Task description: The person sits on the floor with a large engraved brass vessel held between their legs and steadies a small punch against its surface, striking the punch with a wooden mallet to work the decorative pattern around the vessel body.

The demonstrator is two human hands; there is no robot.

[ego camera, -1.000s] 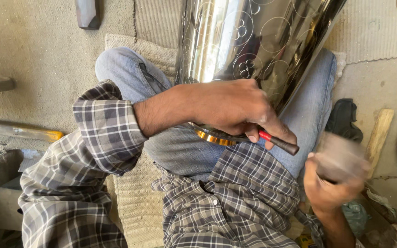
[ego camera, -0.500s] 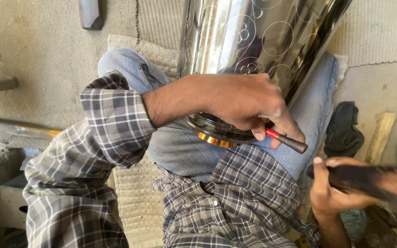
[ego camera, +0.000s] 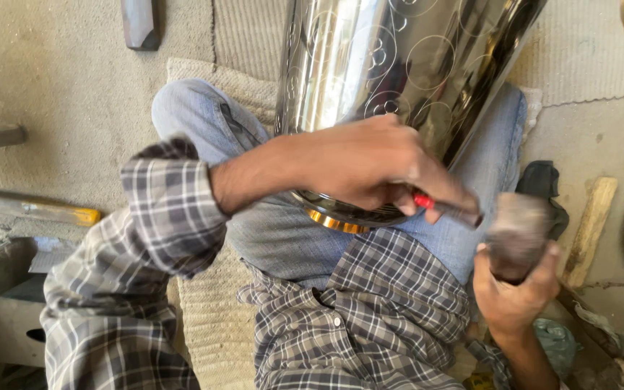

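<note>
Left hand (ego camera: 370,166): closed around a slim red-handled punch (ego camera: 445,206), knuckles up, wrist lying across the lower end of the steel vessel (ego camera: 399,58).
Punch: free end pointing toward the right hand; working end hidden under the fingers, against the vessel's rim as far as can be judged.
Right hand (ego camera: 514,289): wrapped tight on the shaft of a mallet (ego camera: 518,231), head blurred with motion, just beside the punch's free end.
Steel vessel: tall, polished, scribed with circles and scrolls; lying tilted across the lap (ego camera: 283,238), body running up to the top edge of the view, brass-coloured band (ego camera: 334,220) showing below the rim.
Support: no counter; legs in jeans on a woven mat (ego camera: 211,318) spread over the concrete floor (ego camera: 52,72).
Step in hand: by the look of it, tapping the punch with the mallet to work the rim.
Next move calls for: a short, square blow on the punch's end, the left grip firm enough to stop the tip skating over the polished steel, the vessel braced by the thighs.
Nearby: wooden strip (ego camera: 590,224) and dark cloth (ego camera: 539,180) at the right, yellow-tipped bar (ego camera: 30,207) on the floor at the left.
</note>
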